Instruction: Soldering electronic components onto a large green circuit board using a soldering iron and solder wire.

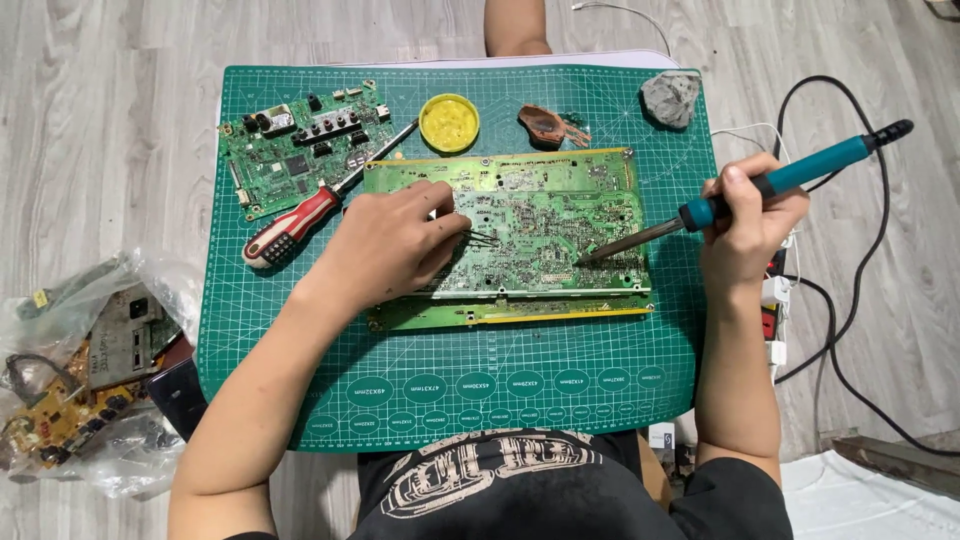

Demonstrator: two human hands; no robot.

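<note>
Right hand [748,222] grips a teal soldering iron [745,195], tip touching the large green circuit board [540,215] just left of it. Left hand [395,245] pinches tweezers [478,237] on that board; steadiness matters.

The right hand [750,225] grips a teal-handled soldering iron [770,185], its tip touching the large green circuit board [520,235]. The left hand [390,245] rests on that board (holding thin tweezers [478,237]).
</note>
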